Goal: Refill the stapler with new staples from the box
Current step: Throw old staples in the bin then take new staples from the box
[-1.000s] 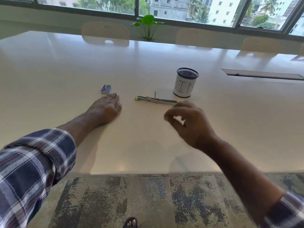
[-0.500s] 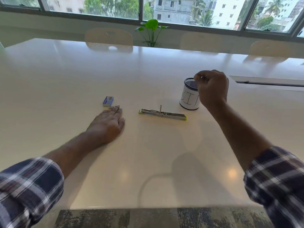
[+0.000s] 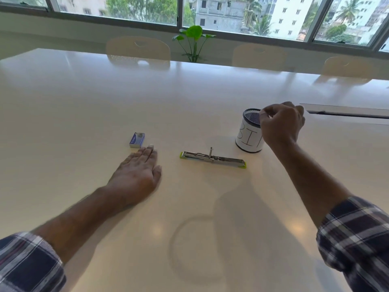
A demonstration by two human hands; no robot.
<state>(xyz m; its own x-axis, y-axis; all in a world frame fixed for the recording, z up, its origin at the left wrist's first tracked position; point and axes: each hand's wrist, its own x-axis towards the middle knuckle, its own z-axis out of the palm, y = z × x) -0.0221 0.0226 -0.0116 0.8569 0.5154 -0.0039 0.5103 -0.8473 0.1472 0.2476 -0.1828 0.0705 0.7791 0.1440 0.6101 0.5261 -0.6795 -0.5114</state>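
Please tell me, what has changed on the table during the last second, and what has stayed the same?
The right hand rose from in front of the stapler to the rim of the bin, fingers curled; whether it pinches anything is unclear. The left hand stayed flat beside the staple box. Stapler, box and bin did not move.

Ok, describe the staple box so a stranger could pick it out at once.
On the glossy white table, look just beyond the fingertips of the flat left hand. The small blue-and-white cardboard staple box lies there, left of the opened-out metal stapler; nothing else there is blue or box-shaped.
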